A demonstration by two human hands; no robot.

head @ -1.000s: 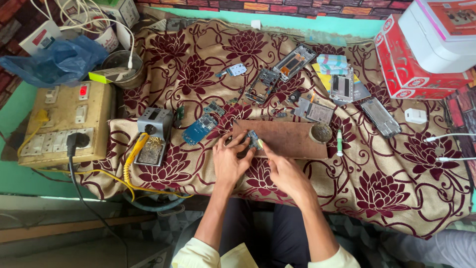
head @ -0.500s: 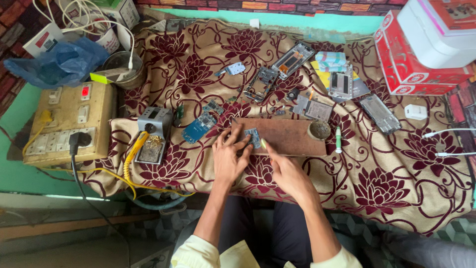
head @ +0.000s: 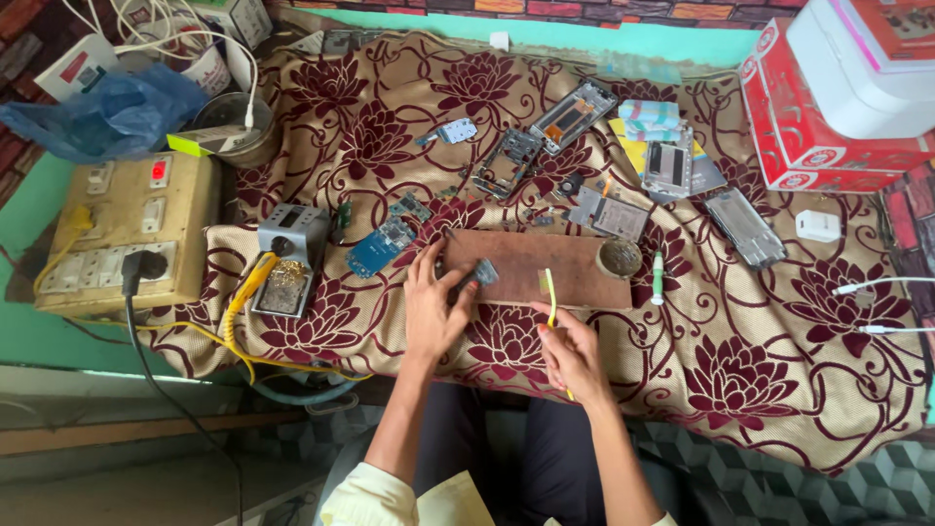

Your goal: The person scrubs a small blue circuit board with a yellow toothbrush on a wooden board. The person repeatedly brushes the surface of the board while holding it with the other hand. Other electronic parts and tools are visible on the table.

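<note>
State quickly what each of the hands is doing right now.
Left hand: closed on a small grey part on the wooden board.
Right hand: holding a thin yellow tool.

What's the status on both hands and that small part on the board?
Left hand pinching small grey part on wooden board. Right hand holding thin yellow tool, tip over board. Round tin at board's right end, clear of hands.

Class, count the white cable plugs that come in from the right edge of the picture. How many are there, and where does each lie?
2. The upper plug lies on the flowered cloth at the right edge; the lower plug lies just below it. Others may be hidden outside the picture.
</note>
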